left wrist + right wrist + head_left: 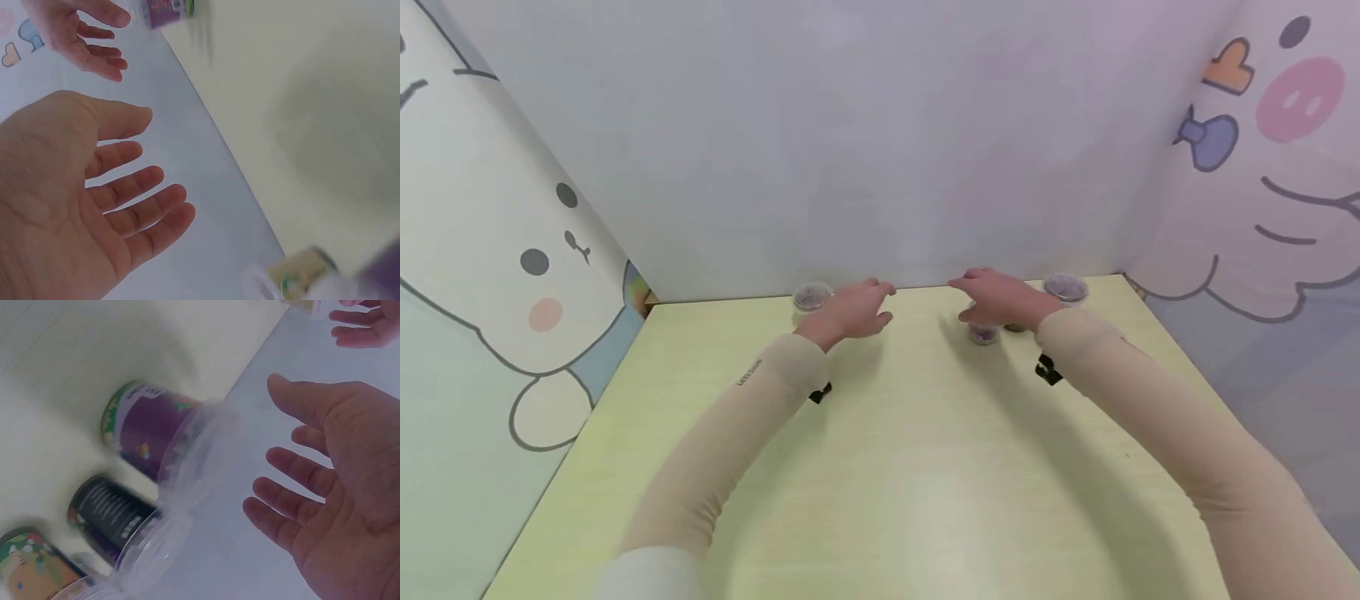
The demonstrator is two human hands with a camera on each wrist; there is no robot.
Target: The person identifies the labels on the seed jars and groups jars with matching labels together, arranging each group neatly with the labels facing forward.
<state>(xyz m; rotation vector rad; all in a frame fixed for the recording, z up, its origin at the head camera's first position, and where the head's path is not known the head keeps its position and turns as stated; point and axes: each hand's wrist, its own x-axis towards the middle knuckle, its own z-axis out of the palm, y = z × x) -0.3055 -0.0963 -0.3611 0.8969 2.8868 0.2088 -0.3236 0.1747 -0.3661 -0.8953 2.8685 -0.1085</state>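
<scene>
My left hand (856, 310) hovers over the far side of the table, beside a lidded cup (812, 297). Its fingers are spread and gently bent around nothing in the left wrist view, where a tan-labelled cup (300, 275) stands low at the right. Across from it, my right hand (996, 298) is held above several cups, likewise with nothing in its loose fingers. The right wrist view has a purple cup (150, 431), a black-labelled cup (112, 512) and a peach-and-green cup (37, 569) in a row, all with clear plastic tops. Their contents cannot be made out.
The pale yellow table (887, 467) ends at a plain white back wall (865, 150). Cartoon-printed panels rise at the left (482, 217) and right (1247, 217). Another lidded cup (1066, 289) stands near the back right corner, partly behind the right wrist.
</scene>
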